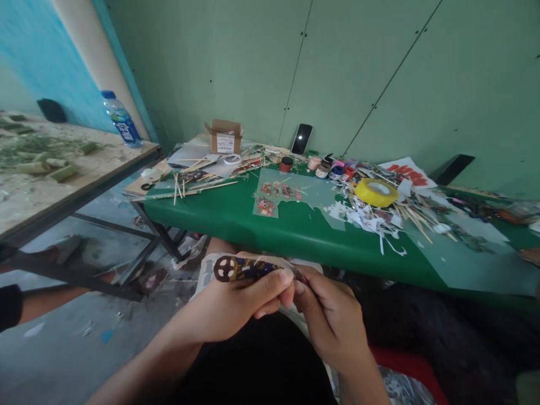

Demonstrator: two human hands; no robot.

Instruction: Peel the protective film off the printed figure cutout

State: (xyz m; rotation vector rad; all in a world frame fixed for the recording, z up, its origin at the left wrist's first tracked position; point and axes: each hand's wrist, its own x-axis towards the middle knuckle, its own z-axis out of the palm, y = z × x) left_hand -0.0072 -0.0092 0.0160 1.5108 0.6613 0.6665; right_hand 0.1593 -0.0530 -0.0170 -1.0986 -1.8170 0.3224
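Observation:
My left hand (236, 306) is closed around a small flat painted cut-out figure (240, 268), dark brown and blue with a round head end pointing left. My right hand (331, 315) pinches the figure's right end between thumb and fingers, touching the left thumb. Both hands sit low over my lap, in front of the green table's near edge (295, 239). Whatever the right fingertips grip beyond the figure is hidden.
The green table carries a yellow tape roll (376, 192), small paint pots (329, 169), wooden sticks (198, 183), paper scraps (367, 216), more cut-outs on a clear sheet (276, 194), a cardboard box (225, 136) and a phone (302, 139). At left stands another table with a water bottle (121, 119). Another person's arm (37, 304) lies at lower left.

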